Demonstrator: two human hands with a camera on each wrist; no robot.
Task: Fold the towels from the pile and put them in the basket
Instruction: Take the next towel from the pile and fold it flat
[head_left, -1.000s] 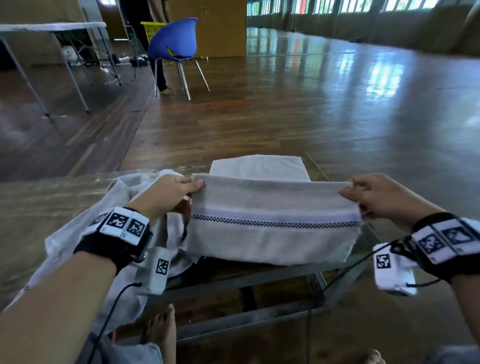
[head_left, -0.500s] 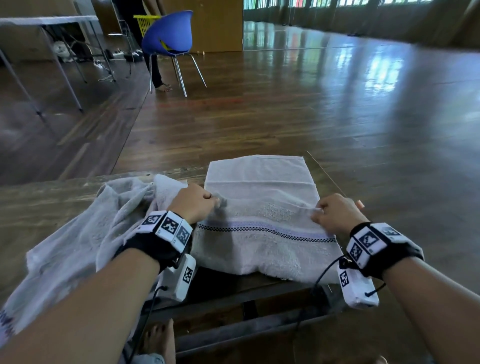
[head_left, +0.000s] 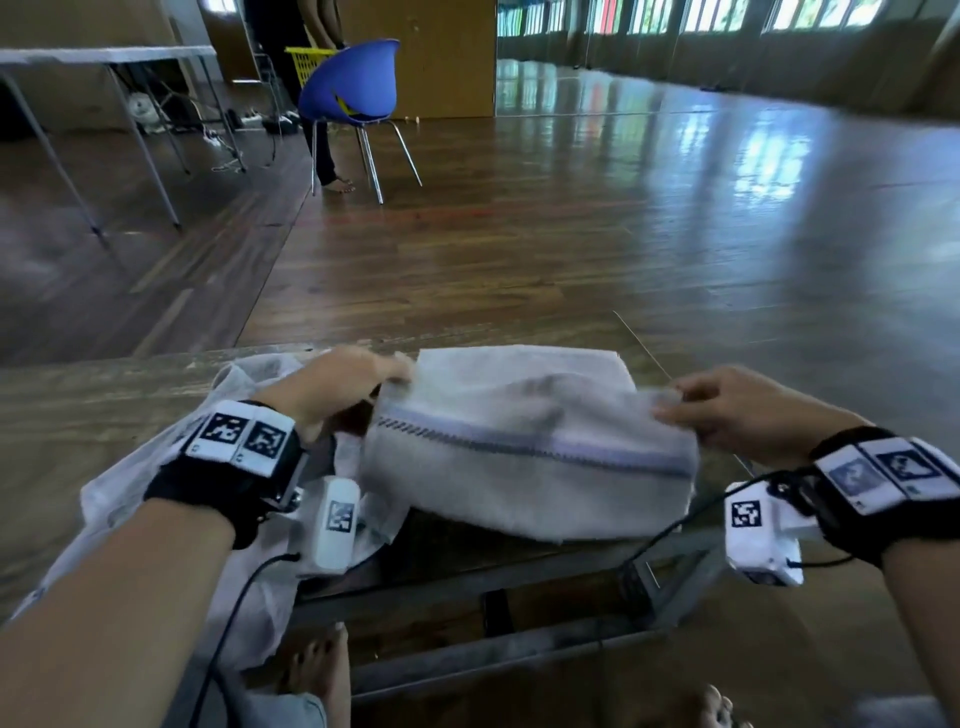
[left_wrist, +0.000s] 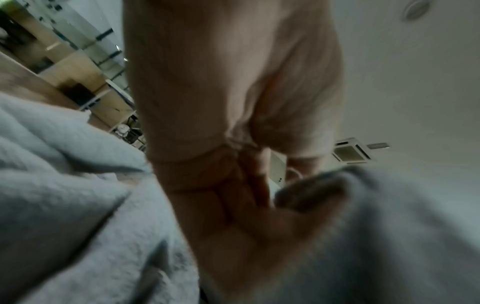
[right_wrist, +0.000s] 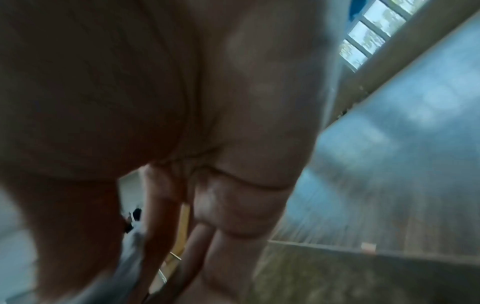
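Observation:
A pale grey towel (head_left: 524, 467) with a dark checked stripe bulges up over the wooden table (head_left: 78, 415), blurred by motion. My left hand (head_left: 400, 371) pinches its upper left corner. My right hand (head_left: 667, 405) pinches the upper right corner. The towel's far part lies flat on the table. In the left wrist view my curled fingers (left_wrist: 249, 185) hold grey towel cloth (left_wrist: 376, 236). The right wrist view shows mostly my palm and fingers (right_wrist: 228, 205). The pile of crumpled white towels (head_left: 156, 467) lies under my left wrist. A yellow basket (head_left: 306, 65) stands far back behind a blue chair.
The blue chair (head_left: 353, 93) and a person's legs (head_left: 324, 150) are far off on the wooden floor. A folding table (head_left: 104, 57) stands at the back left. The table's metal frame (head_left: 493, 649) and my bare feet are below the near edge.
The towel went from stretched in the air to down on the table. Now both hands have lifted its edge again and moved apart, and it billows.

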